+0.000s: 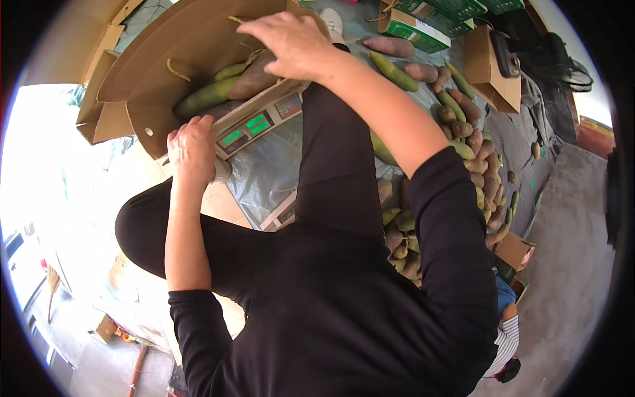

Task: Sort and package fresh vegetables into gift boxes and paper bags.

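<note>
A cardboard box (159, 59) with long green radishes (206, 98) and purple-brown ones (254, 78) inside stands in front of me. My left hand (192, 149) is closed over its near left edge, fingers bent. Above the right part of the box is my right hand (291, 43), fingers stretched and apart, with nothing in it. Close against the near side of the box lies a weighing scale (261, 126) with lit green displays and a keypad. My right forearm passes over my dark-trousered leg.
A heap of green and purple radishes (486, 162) spreads over plastic sheeting on my right. Beyond it are green cartons (417, 30) and an open cardboard box (486, 73). Another person's striped sleeve (506, 344) shows at the lower right. A broom (53, 281) stands far left.
</note>
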Demonstrator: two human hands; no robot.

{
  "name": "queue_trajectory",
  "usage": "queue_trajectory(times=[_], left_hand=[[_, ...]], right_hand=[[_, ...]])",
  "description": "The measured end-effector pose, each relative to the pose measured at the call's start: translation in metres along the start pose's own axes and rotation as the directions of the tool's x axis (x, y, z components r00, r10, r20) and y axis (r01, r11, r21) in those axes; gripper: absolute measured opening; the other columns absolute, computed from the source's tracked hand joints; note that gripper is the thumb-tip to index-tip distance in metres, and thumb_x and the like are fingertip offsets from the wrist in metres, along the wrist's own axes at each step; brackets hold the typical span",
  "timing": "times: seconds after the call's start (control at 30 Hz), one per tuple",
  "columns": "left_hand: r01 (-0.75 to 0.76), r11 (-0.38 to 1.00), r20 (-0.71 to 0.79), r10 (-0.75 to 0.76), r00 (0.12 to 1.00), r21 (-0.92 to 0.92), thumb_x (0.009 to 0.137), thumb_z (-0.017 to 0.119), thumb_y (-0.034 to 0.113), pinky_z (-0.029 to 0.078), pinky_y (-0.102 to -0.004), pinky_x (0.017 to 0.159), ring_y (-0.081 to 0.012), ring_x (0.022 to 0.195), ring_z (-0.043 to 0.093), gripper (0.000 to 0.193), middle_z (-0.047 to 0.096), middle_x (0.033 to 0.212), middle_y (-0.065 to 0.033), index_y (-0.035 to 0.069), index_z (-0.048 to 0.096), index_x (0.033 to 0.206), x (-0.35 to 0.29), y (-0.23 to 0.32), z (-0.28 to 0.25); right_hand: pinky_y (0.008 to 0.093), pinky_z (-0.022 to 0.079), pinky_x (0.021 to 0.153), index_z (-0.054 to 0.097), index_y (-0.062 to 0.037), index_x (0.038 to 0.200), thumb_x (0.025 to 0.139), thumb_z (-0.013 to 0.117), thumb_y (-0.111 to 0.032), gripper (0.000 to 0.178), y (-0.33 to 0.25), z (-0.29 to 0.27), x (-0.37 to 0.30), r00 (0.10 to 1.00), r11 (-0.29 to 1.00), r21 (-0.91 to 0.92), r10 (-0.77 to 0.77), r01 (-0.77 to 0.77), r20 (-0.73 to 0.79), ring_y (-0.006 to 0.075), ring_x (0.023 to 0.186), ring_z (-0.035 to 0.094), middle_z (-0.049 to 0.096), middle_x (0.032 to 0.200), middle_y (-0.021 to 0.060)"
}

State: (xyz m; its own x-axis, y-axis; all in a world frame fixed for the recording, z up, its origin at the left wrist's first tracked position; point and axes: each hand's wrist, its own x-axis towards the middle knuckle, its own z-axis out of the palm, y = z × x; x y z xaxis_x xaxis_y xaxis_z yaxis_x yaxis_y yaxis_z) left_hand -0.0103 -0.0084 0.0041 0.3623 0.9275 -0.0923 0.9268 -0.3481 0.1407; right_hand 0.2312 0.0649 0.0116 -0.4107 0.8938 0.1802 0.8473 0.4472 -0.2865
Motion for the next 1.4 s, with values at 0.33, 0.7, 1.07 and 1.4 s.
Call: queue_trajectory(times=[0.33, 0.7, 1.07, 1.4], left_hand=[[0.039, 0.999, 0.042, -0.039, 0.998, 0.001, 0.079, 0.062, 0.011, 0.041, -0.0434, 0.085, -0.0272, 0.094, 0.058, 0.017, 0.061, 0.091, -0.0086, 0.008, 0.061, 0.095, 0.002, 0.004, -0.002], [0.012, 1.0, -0.001, -0.012, 1.0, -0.005, 0.077, 0.064, 0.009, 0.037, -0.0437, 0.095, -0.0295, 0.104, 0.055, 0.044, 0.06, 0.106, -0.01, 0.01, 0.056, 0.12, -0.006, 0.009, -0.038], [0.099, 0.991, 0.089, -0.107, 0.99, 0.093, 0.077, 0.066, 0.014, 0.029, -0.0445, 0.103, -0.0269, 0.1, 0.056, 0.041, 0.06, 0.109, -0.0082, 0.008, 0.058, 0.117, -0.011, -0.039, -0.088], [0.103, 0.994, 0.084, -0.105, 0.991, 0.019, 0.076, 0.068, 0.022, 0.031, -0.0409, 0.102, -0.0274, 0.106, 0.054, 0.043, 0.061, 0.11, -0.0093, 0.007, 0.059, 0.116, -0.007, -0.07, -0.066]], right_hand=[[0.0333, 0.05, 0.079, 0.06, -0.0085, 0.107, 0.076, 0.067, -0.014, 0.033, 0.092, -0.02, -0.145, 0.862, 0.78, 0.487, 0.497, -0.392, -0.103, 0.0217, 0.091, 0.064, 0.066, 0.099, 0.0091], [0.0376, 0.05, 0.078, 0.063, -0.0066, 0.1, 0.074, 0.065, -0.014, 0.027, 0.146, 0.119, -0.336, 0.575, 0.578, 0.043, 0.798, -0.815, 0.182, 0.0319, 0.087, 0.064, 0.067, 0.092, 0.0146], [0.0481, 0.044, 0.091, 0.046, -0.0145, 0.126, 0.08, 0.055, -0.018, 0.046, 0.132, 0.164, -0.294, 0.429, 0.548, -0.268, 0.813, -0.792, 0.394, 0.0299, 0.12, 0.045, 0.054, 0.123, 0.0089], [0.0545, 0.038, 0.092, 0.053, -0.0217, 0.118, 0.081, 0.058, -0.016, 0.038, 0.116, 0.201, -0.294, 0.432, 0.648, -0.415, 0.749, -0.639, 0.503, 0.0243, 0.121, 0.042, 0.048, 0.126, 0.0027]])
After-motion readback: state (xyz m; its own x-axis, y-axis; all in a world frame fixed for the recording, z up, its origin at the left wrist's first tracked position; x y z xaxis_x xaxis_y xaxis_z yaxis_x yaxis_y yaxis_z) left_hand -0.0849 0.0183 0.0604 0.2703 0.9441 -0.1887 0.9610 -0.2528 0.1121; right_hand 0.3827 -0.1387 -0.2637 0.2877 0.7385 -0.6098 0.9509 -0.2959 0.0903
